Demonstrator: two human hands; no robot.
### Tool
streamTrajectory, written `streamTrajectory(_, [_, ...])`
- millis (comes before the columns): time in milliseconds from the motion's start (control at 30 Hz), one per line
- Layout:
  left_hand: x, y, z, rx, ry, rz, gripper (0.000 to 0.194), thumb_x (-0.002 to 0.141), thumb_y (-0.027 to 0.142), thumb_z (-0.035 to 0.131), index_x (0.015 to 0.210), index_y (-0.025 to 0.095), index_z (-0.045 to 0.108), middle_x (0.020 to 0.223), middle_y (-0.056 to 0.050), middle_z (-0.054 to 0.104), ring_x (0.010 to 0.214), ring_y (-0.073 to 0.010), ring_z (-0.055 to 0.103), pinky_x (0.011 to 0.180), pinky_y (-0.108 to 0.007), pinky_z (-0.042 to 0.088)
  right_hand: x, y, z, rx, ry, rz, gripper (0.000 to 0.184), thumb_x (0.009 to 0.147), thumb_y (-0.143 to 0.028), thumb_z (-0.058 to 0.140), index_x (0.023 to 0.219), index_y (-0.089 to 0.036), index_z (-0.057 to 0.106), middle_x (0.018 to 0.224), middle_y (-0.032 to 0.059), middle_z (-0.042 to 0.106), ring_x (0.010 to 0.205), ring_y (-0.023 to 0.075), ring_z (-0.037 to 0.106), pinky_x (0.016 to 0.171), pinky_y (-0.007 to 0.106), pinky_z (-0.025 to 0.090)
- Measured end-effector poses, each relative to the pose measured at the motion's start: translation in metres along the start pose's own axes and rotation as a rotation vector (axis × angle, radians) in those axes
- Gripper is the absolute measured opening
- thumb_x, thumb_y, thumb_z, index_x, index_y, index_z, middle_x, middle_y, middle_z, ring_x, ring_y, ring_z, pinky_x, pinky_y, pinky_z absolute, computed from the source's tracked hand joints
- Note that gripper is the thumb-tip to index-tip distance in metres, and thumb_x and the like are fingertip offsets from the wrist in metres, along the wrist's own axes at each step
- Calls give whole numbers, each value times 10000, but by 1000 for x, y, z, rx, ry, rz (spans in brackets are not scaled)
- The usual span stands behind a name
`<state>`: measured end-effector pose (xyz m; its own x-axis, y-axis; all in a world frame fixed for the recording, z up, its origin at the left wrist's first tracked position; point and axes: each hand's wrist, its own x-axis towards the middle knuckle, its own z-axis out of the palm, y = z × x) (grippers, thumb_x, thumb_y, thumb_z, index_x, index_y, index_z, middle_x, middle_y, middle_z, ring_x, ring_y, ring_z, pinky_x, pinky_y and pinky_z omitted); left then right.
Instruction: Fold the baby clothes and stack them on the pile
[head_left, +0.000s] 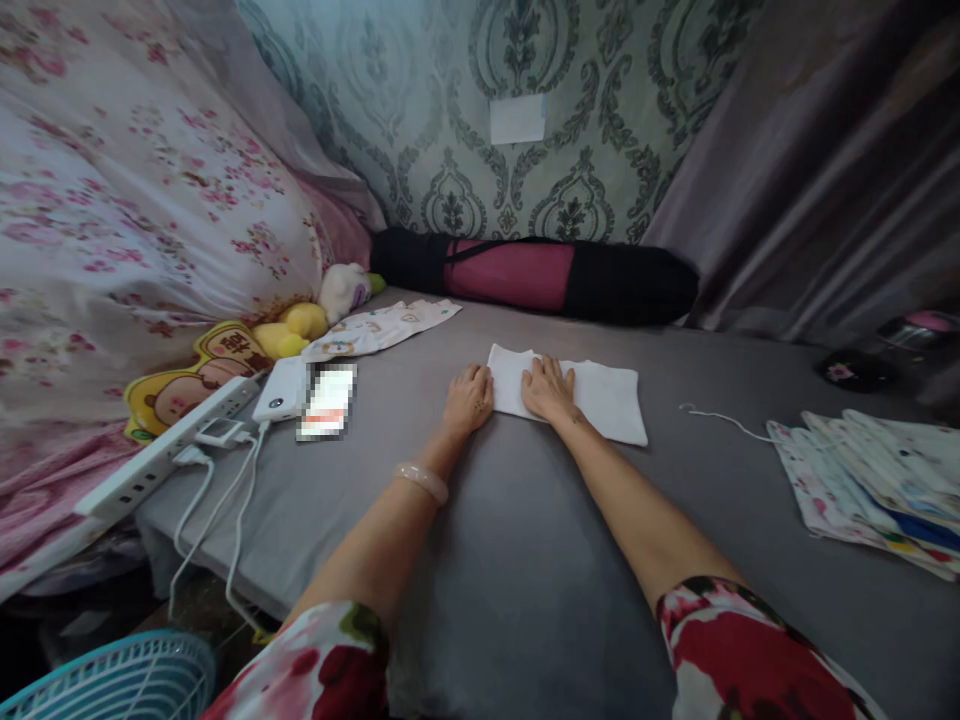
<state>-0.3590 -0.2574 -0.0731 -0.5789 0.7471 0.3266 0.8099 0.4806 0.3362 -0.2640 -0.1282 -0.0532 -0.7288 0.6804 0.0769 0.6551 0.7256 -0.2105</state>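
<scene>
A folded white cloth [606, 395] lies flat as a long rectangle on the grey sheet-covered surface. My right hand [551, 390] rests on it left of its middle, palm down with the fingers spread. At the cloth's left end is my left hand [471, 398], its fingers bent and close together, gripping the edge; the fingertips are partly hidden. A pale bangle [421, 482] circles my left wrist.
To the right sits a stack of folded printed cloths [874, 490] with a white cord. Leftward are a power strip [169, 445], a white charger [281, 390], a lit phone [327, 402], plush toys [289, 330] and a patterned cloth [386, 328]. A black-and-pink bag [510, 275] lines the wall.
</scene>
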Motion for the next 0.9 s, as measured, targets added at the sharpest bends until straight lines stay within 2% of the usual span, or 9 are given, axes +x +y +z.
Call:
streamTrajectory(200, [2,-4,2,-4,-4,-48,297,979,235,343,1182,190,556,1253,-95,590,1165,-214,548,1015,-358,413,4,-20,10,28,39,-55,565,990,-352,207,1449,-72,378,1552,166,306,1434,278,225,1142,522,142])
streamTrajectory(433, [4,-9,6,-34,10,-71,296,949,174,356,1166,188,557,1233,-100,600,1149,-211,558,993,-346,433,3,-19,16,7,61,-71,567,984,-359,217,1444,-73,386,1548,173,310,1430,278,234,1140,524,139])
streamTrajectory(667, [6,-12,10,-72,57,-75,318,927,144,360,1183,158,548,1206,-121,611,1143,-214,564,996,-356,438,8,-22,11,-8,-2,-56,547,983,-339,239,1427,-61,396,1547,182,305,1429,292,232,1132,543,154])
streamTrajectory(900, [9,-14,10,-182,113,-142,364,942,171,316,1226,135,541,1205,-131,636,1159,-212,569,1025,-372,434,19,-51,9,6,32,-194,548,990,-312,214,1454,-56,352,1550,175,303,1434,279,229,1149,520,127])
